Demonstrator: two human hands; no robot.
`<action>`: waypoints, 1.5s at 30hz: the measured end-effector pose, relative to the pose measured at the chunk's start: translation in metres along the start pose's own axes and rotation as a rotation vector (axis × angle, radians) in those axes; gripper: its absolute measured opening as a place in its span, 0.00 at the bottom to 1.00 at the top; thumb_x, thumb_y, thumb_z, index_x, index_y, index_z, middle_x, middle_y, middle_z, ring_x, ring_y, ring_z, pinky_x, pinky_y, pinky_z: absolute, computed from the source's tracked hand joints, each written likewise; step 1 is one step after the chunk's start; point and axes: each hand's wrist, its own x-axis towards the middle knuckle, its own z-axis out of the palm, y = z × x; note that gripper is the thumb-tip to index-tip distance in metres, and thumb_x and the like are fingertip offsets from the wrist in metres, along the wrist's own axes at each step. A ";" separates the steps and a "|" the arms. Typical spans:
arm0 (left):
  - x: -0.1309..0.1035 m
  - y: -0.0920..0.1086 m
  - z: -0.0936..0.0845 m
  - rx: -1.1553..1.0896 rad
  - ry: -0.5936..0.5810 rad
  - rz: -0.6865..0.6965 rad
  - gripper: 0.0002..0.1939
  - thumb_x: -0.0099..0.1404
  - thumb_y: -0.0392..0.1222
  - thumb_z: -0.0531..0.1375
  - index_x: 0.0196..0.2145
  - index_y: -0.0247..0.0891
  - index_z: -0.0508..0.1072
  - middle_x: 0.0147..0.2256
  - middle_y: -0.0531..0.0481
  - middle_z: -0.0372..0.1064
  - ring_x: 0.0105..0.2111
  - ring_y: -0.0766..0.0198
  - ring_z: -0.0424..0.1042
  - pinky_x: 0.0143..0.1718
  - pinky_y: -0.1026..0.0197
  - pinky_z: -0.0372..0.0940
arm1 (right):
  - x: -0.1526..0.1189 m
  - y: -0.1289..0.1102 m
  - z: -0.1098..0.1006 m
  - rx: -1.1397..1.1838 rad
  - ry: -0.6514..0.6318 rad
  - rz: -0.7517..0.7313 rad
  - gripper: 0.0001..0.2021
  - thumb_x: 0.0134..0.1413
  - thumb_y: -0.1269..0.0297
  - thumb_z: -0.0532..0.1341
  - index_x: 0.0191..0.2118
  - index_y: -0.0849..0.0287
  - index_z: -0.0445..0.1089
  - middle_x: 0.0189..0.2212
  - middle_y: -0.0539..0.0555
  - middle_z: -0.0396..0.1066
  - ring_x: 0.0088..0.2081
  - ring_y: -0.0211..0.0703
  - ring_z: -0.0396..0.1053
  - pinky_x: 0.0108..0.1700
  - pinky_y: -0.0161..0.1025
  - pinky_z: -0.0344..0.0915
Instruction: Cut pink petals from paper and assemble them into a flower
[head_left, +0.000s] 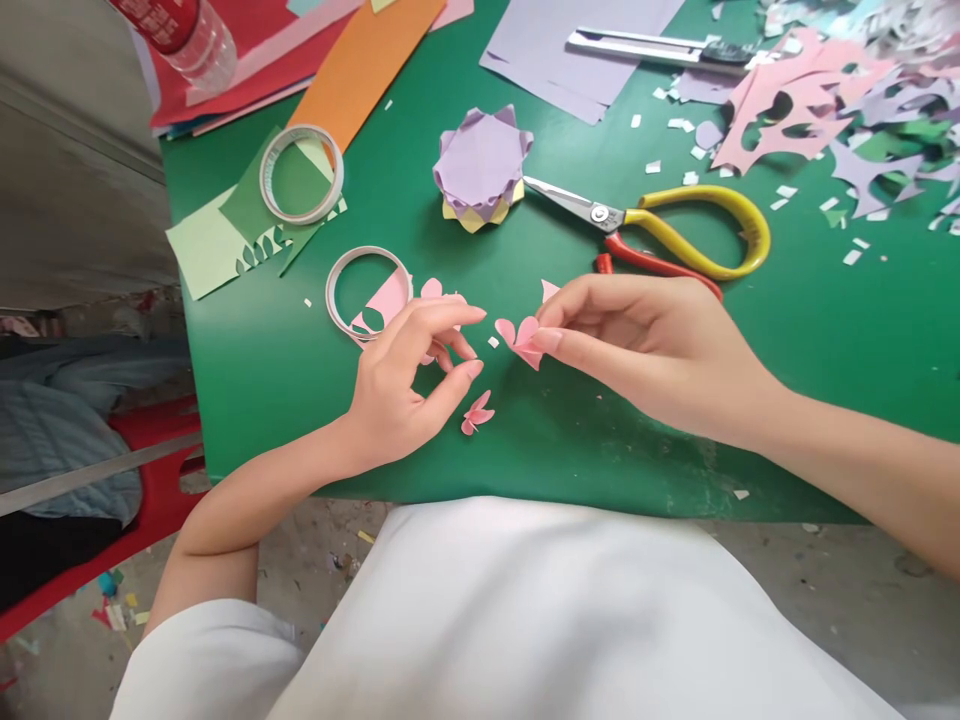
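Between the thumb and forefinger of my right hand point(652, 350) is a pink paper flower point(519, 338), its petals folded upward. My left hand point(412, 375) hovers just left of it, thumb and fingers apart with nothing between them. Below the gap between my hands, a second small pink paper flower point(478, 412) lies on the green table point(360, 440). Behind my left fingers, more pink paper petals point(431, 288) show in part. A roll of tape point(334, 300) rests over a cut pink paper piece point(390, 297) beside that hand.
Scissors point(600, 215) with yellow and red handles lie beyond my right hand, their tip near a purple and yellow paper flower point(484, 165). Farther back are another tape roll point(266, 185), a utility knife point(637, 45), orange paper point(367, 65), a bottle point(202, 55) and paper scraps point(795, 95).
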 end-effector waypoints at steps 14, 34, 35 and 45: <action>-0.005 0.001 0.010 -0.072 0.188 0.241 0.17 0.62 0.30 0.68 0.47 0.40 0.72 0.39 0.51 0.75 0.32 0.69 0.76 0.33 0.66 0.77 | -0.005 0.002 0.010 0.431 -0.116 0.270 0.12 0.50 0.56 0.75 0.28 0.58 0.76 0.26 0.50 0.74 0.29 0.36 0.70 0.33 0.35 0.66; -0.007 0.004 0.010 -0.118 0.205 0.191 0.16 0.60 0.27 0.70 0.43 0.40 0.76 0.34 0.54 0.81 0.32 0.66 0.82 0.35 0.65 0.79 | -0.009 -0.002 0.020 0.416 -0.070 0.257 0.14 0.50 0.52 0.74 0.29 0.58 0.76 0.25 0.49 0.75 0.28 0.37 0.73 0.33 0.35 0.71; -0.007 0.005 0.011 -0.123 0.207 0.177 0.15 0.60 0.27 0.70 0.43 0.40 0.76 0.34 0.54 0.81 0.32 0.66 0.82 0.34 0.66 0.79 | -0.010 -0.002 0.020 0.415 -0.067 0.244 0.14 0.50 0.53 0.74 0.29 0.57 0.76 0.25 0.49 0.75 0.28 0.36 0.74 0.33 0.35 0.72; -0.007 0.011 0.010 -0.139 0.215 0.074 0.12 0.60 0.28 0.70 0.38 0.39 0.76 0.33 0.56 0.79 0.29 0.69 0.81 0.32 0.68 0.78 | -0.012 -0.001 0.022 0.377 -0.033 0.178 0.11 0.54 0.54 0.72 0.30 0.56 0.76 0.26 0.48 0.76 0.28 0.36 0.76 0.34 0.35 0.76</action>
